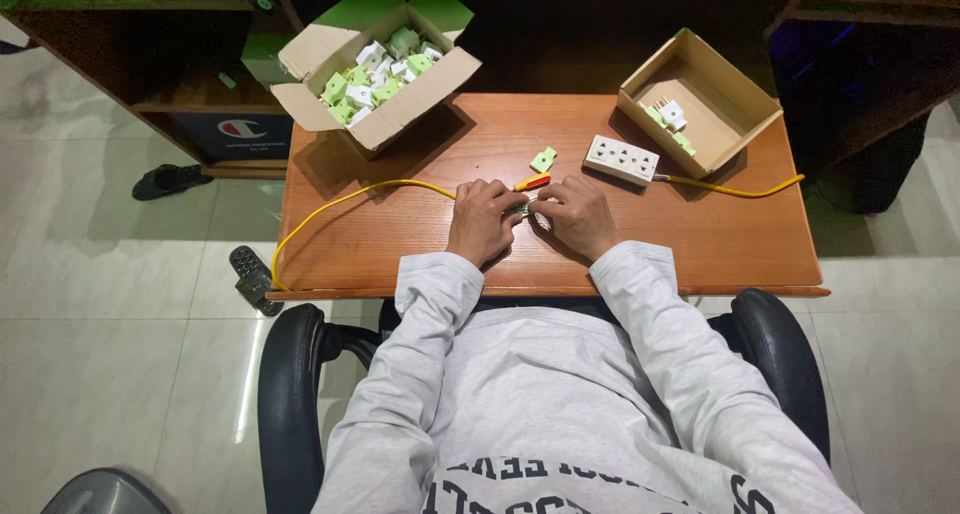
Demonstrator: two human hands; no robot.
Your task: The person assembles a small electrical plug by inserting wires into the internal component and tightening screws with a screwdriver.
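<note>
My left hand and my right hand meet at the middle of a wooden table, both closed around a small green and white plug part. A yellow cable runs from under my left hand off to the left. A red and yellow screwdriver lies just beyond my fingers. A loose green plug piece rests a little farther back.
A white socket strip with a yellow cable lies at the right. An open cardboard box full of green and white plugs stands back left. A second box, with a few plugs, stands back right. Sandals lie on the tiled floor.
</note>
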